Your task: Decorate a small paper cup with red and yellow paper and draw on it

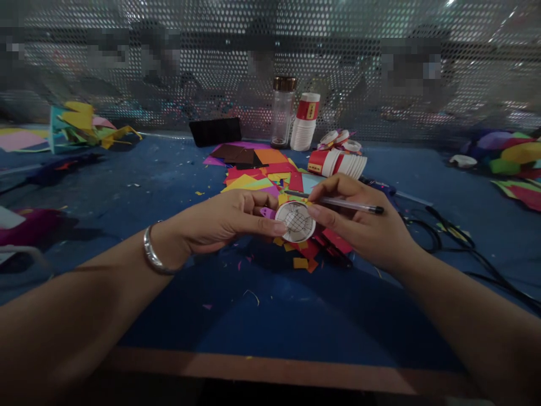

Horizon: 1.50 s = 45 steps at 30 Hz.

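Note:
My left hand (pixel 249 217) pinches a round white paper cup base (pixel 295 222) between thumb and fingers. Dark crossing lines like a turtle shell are drawn on its face, and a small purple paper piece (pixel 267 212) with a drawn face sticks out on its left. In my right hand (pixel 355 217) lies a clear-barrelled pen (pixel 338 203), its dark cap end pointing right and its tip pointing left, above the disc. The right thumb and fingertip also touch the disc's right rim. Both hands are over coloured paper scraps (pixel 301 263).
Coloured paper sheets (pixel 253 181) lie beyond my hands on the blue table (pixel 262 316). Behind stand a glass bottle (pixel 282 115), stacked paper cups (pixel 302 132) and a black phone-like slab (pixel 215 131). More cups (pixel 338 163) lie sideways. A glue gun (pixel 386 189) and black cable (pixel 486 259) are at right.

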### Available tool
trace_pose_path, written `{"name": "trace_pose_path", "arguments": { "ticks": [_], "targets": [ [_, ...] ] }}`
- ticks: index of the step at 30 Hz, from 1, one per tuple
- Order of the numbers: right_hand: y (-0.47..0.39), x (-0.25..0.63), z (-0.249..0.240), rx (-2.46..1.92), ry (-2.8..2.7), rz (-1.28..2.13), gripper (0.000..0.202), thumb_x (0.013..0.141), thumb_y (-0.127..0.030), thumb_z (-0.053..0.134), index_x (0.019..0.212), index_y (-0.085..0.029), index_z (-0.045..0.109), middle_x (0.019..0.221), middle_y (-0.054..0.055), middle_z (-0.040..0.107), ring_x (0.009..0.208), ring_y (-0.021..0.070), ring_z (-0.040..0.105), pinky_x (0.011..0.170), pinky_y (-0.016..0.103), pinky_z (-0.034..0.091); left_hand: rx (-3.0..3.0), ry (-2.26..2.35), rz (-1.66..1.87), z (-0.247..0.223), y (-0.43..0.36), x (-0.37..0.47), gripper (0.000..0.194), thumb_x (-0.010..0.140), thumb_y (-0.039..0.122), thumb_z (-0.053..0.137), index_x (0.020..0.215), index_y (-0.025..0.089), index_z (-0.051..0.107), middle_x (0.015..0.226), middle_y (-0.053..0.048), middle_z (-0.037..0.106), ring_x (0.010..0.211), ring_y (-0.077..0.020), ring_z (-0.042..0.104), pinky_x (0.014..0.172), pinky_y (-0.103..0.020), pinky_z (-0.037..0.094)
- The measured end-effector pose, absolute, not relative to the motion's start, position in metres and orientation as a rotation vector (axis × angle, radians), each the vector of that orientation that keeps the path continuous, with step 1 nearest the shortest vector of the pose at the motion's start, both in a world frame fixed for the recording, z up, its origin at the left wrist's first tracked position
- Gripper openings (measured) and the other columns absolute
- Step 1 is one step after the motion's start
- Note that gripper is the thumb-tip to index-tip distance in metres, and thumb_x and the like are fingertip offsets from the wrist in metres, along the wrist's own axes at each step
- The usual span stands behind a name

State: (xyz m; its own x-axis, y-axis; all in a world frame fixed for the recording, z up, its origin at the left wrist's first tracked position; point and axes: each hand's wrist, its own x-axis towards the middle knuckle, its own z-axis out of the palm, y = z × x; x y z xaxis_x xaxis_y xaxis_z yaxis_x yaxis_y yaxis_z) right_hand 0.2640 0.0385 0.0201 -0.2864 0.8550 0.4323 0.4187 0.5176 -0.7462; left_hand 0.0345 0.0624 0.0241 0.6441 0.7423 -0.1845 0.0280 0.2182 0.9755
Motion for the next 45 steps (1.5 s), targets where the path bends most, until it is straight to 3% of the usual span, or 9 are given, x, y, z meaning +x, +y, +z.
{"name": "trace_pose_path", "arguments": {
  "ticks": [5,11,16,20,23,27,30,39,45],
  "targets": [
    [0.036,0.268,0.016,-1.064,-1.953,0.487,0.015,0.092,-0.034,0.071,0.095,-0.020,0.066,0.088,0.001,0.070,0.077,0.0156,0.064,0.068,0.030,0.049,1.278,0.816,0.573,0.024,0.064,0.036,0.018,0.073,0.013,0.084,0.090,0.017,0.077,0.096,-0.004,0.079,0.083,-0.0119,0.070,0.077,-0.020,0.055],
    [0.031,0.271,0.020,-1.123,-1.920,0.370,0.013,0.101,-0.033,0.060,0.098,-0.022,0.066,0.091,0.004,0.072,0.077,0.0181,0.066,0.072,0.035,0.052,1.473,0.887,0.469,0.019,0.069,0.032,0.011,0.077,0.027,0.083,0.084,0.019,0.079,0.086,-0.004,0.078,0.076,-0.0151,0.068,0.072,-0.027,0.055],
    [0.028,0.270,0.022,-1.078,-1.910,0.452,0.026,0.101,-0.043,0.060,0.084,-0.024,0.066,0.075,0.002,0.069,0.067,0.0171,0.065,0.065,0.035,0.052,1.918,0.966,0.217,0.016,0.071,0.029,0.027,0.083,0.042,0.076,0.099,0.021,0.079,0.087,-0.002,0.078,0.075,-0.0174,0.068,0.067,-0.027,0.048],
    [0.026,0.269,0.023,-1.068,-1.909,0.535,0.034,0.101,-0.047,0.060,0.078,-0.023,0.066,0.070,0.001,0.070,0.061,0.0147,0.064,0.059,0.031,0.050,2.179,1.092,0.315,0.018,0.070,0.029,0.042,0.083,0.051,0.075,0.113,0.021,0.074,0.098,-0.004,0.076,0.082,-0.0200,0.068,0.069,-0.028,0.047],
    [0.022,0.268,0.024,-1.055,-1.854,0.656,0.040,0.102,-0.048,0.058,0.073,-0.022,0.065,0.060,0.000,0.066,0.051,0.0121,0.059,0.049,0.028,0.045,2.284,1.074,0.409,0.017,0.068,0.027,0.050,0.081,0.053,0.078,0.119,0.023,0.069,0.118,-0.007,0.072,0.102,-0.0246,0.066,0.082,-0.032,0.048],
    [0.018,0.267,0.024,-1.046,-1.871,0.725,0.042,0.103,-0.047,0.057,0.071,-0.021,0.065,0.052,-0.002,0.062,0.045,0.0091,0.053,0.043,0.025,0.040,2.296,0.963,0.330,0.012,0.066,0.027,0.060,0.072,0.050,0.086,0.122,0.024,0.067,0.123,-0.007,0.069,0.111,-0.0279,0.063,0.092,-0.036,0.046],
    [0.019,0.266,0.021,-1.031,-1.904,0.757,0.040,0.104,-0.045,0.057,0.074,-0.020,0.066,0.051,-0.003,0.060,0.045,0.0084,0.054,0.044,0.023,0.041,2.250,0.952,0.306,0.009,0.064,0.031,0.062,0.067,0.047,0.089,0.120,0.023,0.069,0.117,-0.007,0.071,0.107,-0.0281,0.064,0.087,-0.036,0.047],
    [0.023,0.262,0.014,-1.030,-1.950,0.787,0.036,0.105,-0.034,0.055,0.074,-0.021,0.067,0.055,-0.003,0.060,0.044,0.0073,0.054,0.042,0.023,0.039,2.202,0.900,0.300,0.008,0.065,0.037,0.040,0.069,0.039,0.088,0.101,0.021,0.073,0.094,-0.002,0.076,0.080,-0.0199,0.066,0.070,-0.031,0.043],
    [0.023,0.260,0.013,-1.023,-1.950,0.787,0.041,0.104,-0.043,0.057,0.073,-0.020,0.069,0.056,-0.002,0.061,0.043,0.0077,0.053,0.042,0.025,0.040,2.234,0.888,0.331,0.007,0.066,0.038,0.042,0.066,0.043,0.090,0.097,0.020,0.076,0.092,-0.003,0.075,0.081,-0.0210,0.066,0.067,-0.031,0.043]
  ]
}}
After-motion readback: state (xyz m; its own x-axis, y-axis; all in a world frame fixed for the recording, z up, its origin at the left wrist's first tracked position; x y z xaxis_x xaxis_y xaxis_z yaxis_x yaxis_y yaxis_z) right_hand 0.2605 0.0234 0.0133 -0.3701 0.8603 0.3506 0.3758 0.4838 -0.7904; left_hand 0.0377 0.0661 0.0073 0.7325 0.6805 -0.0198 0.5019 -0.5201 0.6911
